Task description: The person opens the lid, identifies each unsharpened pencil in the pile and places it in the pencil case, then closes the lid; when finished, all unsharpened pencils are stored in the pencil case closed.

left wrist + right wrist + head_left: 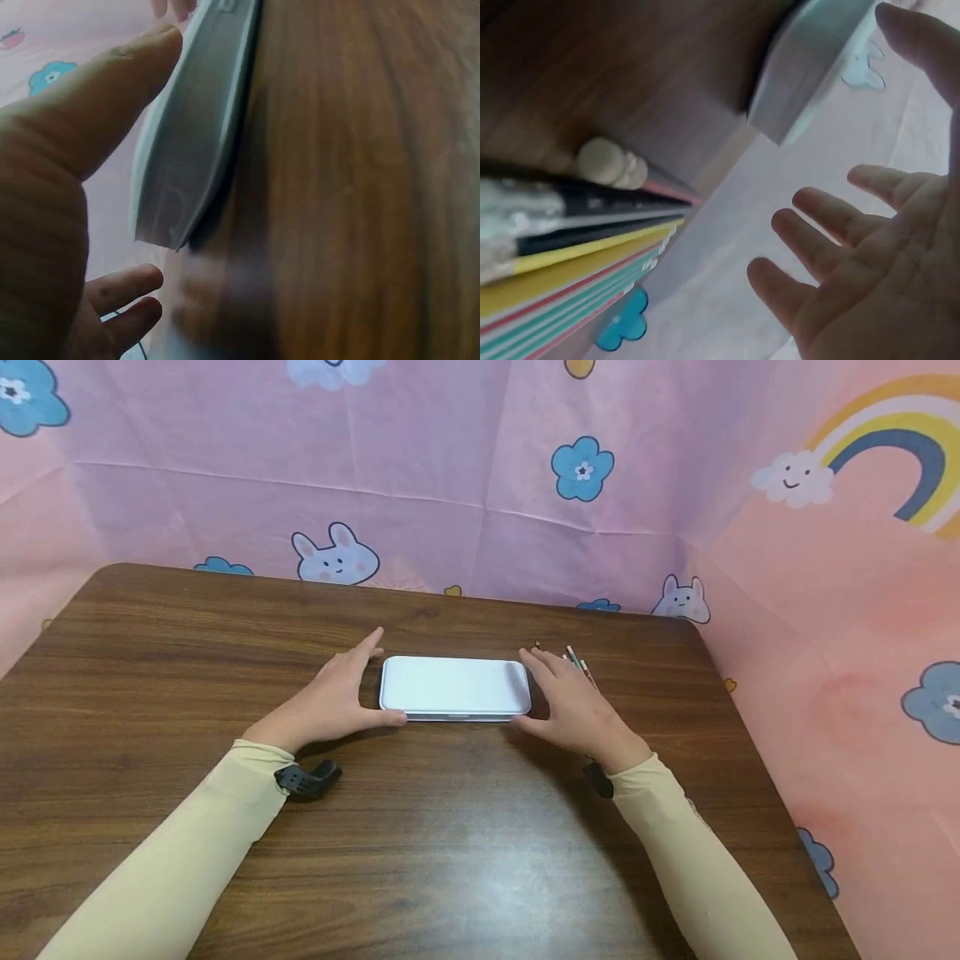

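A closed white case [454, 687] lies lengthwise on the brown wooden table [187, 652], short of the far edge and well in from the left and right edges. My left hand [330, 697] spans its left end, thumb and fingers spread wide; my right hand [573, 706], also wide, flanks the right end. Whether either thumb touches, I cannot tell. Pencils [570, 266] lie beside my right hand, toward the table's far right corner. Behind the far edge hangs a patterned cloth [420, 460].
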A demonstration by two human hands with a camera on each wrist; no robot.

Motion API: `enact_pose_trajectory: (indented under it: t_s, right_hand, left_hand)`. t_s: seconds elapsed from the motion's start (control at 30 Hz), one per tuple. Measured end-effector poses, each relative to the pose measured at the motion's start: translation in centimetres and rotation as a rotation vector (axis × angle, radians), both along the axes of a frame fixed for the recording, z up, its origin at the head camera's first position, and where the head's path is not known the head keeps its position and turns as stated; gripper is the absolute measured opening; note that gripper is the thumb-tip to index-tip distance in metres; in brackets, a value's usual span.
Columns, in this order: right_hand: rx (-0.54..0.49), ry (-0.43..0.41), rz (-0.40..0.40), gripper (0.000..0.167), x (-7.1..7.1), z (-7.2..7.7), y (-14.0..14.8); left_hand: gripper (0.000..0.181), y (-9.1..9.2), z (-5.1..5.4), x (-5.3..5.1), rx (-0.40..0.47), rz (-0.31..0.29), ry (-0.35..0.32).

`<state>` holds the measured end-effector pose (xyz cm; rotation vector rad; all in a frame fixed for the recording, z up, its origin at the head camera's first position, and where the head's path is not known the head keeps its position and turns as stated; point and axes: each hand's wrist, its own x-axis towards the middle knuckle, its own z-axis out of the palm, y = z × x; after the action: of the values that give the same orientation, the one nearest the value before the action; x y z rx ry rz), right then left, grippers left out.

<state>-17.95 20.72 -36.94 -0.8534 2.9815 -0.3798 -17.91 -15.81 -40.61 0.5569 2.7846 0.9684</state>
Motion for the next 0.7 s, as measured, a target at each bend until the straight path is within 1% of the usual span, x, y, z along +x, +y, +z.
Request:
enact_pose_trajectory:
  t_s: [0.13, 0.33, 0.43, 0.5, 0.6, 0.7]
  right_hand:
    - [0.048, -0.012, 0.056, 0.089, -0.5, 0.3, -1.1]
    - [0.07, -0.05, 0.146, 0.08, -1.3, 0.7, -1.7]
    - [0.104, -0.077, 0.18, 0.077, -1.6, 0.9, -1.9]
    - [0.138, -0.09, 0.183, 0.074, -1.8, 1.2, -2.1]
    - [0.197, -0.076, 0.186, 0.069, -2.0, 1.6, -2.4]
    - [0.248, -0.02, 0.216, 0.064, -2.1, 2.0, -2.6]
  left_hand:
    - [0.13, 0.2, -0.4, -0.3, 0.021, -0.009, 0.013]
    - [0.128, 0.7, -0.9, -0.8, 0.026, -0.043, 0.037]
    - [0.124, 0.7, -1.0, -0.9, 0.014, -0.068, 0.043]
    - [0.119, 0.6, -1.1, -1.0, 0.011, -0.086, 0.047]
    - [0.112, 0.5, -1.3, -1.1, 0.006, -0.097, 0.059]
    - [0.111, 0.4, -1.5, -1.3, 0.004, -0.102, 0.076]
